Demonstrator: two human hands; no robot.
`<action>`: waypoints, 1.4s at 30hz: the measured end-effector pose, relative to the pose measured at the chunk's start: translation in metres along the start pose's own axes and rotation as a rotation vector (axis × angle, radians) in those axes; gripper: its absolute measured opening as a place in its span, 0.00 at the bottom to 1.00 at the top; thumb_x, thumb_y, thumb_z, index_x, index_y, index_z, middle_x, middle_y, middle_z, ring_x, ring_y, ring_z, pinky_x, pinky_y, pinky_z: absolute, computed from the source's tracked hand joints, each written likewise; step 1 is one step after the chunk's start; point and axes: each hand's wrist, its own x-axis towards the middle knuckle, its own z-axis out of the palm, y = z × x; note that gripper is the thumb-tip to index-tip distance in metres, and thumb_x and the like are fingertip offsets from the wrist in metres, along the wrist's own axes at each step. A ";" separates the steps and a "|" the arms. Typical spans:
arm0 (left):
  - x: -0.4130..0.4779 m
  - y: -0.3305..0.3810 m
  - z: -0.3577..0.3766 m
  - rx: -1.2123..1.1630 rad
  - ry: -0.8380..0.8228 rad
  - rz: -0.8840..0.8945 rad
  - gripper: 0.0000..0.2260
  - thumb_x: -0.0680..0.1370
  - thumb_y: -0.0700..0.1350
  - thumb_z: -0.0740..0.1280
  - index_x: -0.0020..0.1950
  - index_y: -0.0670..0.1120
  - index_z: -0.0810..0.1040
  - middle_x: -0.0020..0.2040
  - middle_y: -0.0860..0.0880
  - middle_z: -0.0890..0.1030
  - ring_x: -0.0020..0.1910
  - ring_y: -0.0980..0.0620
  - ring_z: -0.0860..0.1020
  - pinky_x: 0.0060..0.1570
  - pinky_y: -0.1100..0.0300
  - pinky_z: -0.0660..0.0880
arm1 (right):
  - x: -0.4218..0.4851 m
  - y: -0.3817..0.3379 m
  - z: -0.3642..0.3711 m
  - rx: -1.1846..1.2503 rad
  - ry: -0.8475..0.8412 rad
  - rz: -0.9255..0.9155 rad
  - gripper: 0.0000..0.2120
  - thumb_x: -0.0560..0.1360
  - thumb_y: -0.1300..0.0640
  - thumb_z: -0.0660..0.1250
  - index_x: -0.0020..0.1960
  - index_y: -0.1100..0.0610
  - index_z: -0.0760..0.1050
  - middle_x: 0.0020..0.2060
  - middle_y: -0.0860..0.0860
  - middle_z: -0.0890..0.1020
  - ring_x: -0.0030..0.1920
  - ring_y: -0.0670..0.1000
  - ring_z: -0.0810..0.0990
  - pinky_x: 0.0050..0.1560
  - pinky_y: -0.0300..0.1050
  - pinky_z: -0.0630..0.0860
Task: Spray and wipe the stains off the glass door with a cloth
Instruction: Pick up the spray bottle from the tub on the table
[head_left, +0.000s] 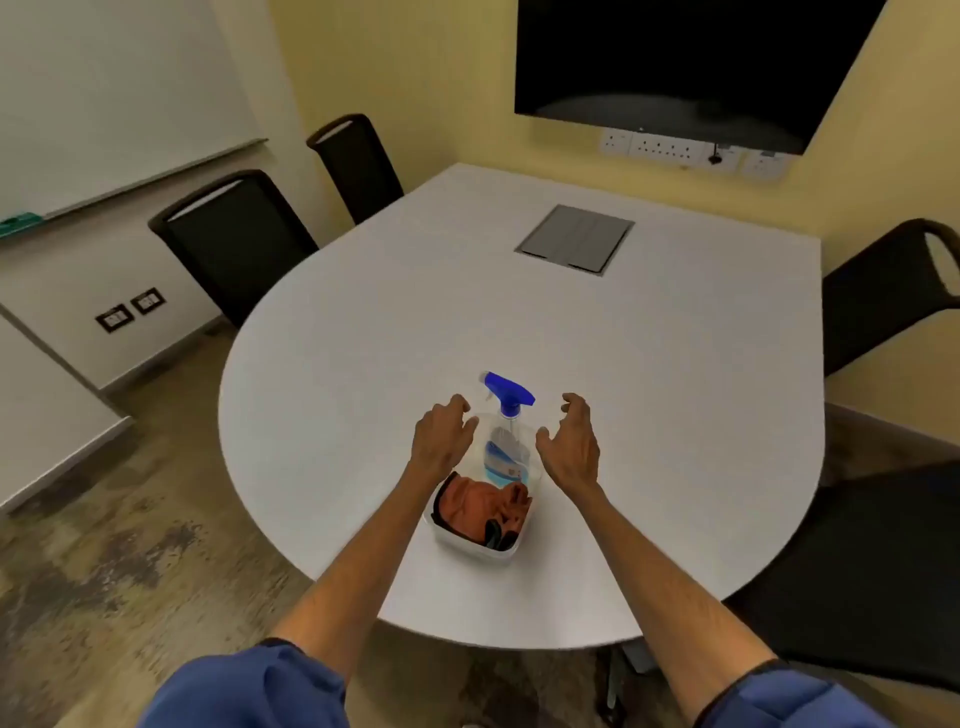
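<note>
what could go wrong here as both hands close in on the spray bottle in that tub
1. The spray bottle stands tall in a shallow clear tub; a knock from the left hand or right hand could probably tip it.
2. The tub looks light, so lifting the bottle carelessly might drag or shift it across the smooth white table.
3. The orange cloth lies bunched against the bottle's base and may snag or spill out when the bottle comes up.

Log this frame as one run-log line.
phase: reach | left hand: open, empty | right hand: open, empty | spray bottle: upright in tub | cloth: in tub
</note>
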 end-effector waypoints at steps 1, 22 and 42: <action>0.003 -0.002 0.004 -0.019 -0.043 -0.018 0.16 0.82 0.50 0.63 0.65 0.43 0.73 0.56 0.41 0.83 0.54 0.43 0.81 0.55 0.51 0.77 | 0.002 0.001 0.003 0.020 -0.007 0.030 0.28 0.76 0.60 0.70 0.72 0.57 0.62 0.68 0.54 0.72 0.62 0.55 0.78 0.59 0.50 0.78; 0.029 -0.017 0.056 -0.294 -0.300 0.086 0.24 0.80 0.49 0.66 0.74 0.46 0.66 0.72 0.44 0.70 0.70 0.46 0.70 0.69 0.51 0.69 | 0.020 0.000 0.065 0.222 -0.113 0.078 0.20 0.77 0.49 0.70 0.64 0.59 0.75 0.57 0.55 0.82 0.57 0.55 0.81 0.55 0.42 0.75; 0.021 0.027 0.002 -0.402 -0.005 -0.064 0.30 0.74 0.56 0.72 0.70 0.45 0.67 0.67 0.45 0.77 0.62 0.43 0.79 0.61 0.50 0.77 | 0.036 -0.072 0.022 0.334 -0.036 -0.152 0.17 0.78 0.50 0.69 0.62 0.58 0.74 0.54 0.55 0.82 0.53 0.53 0.80 0.59 0.46 0.75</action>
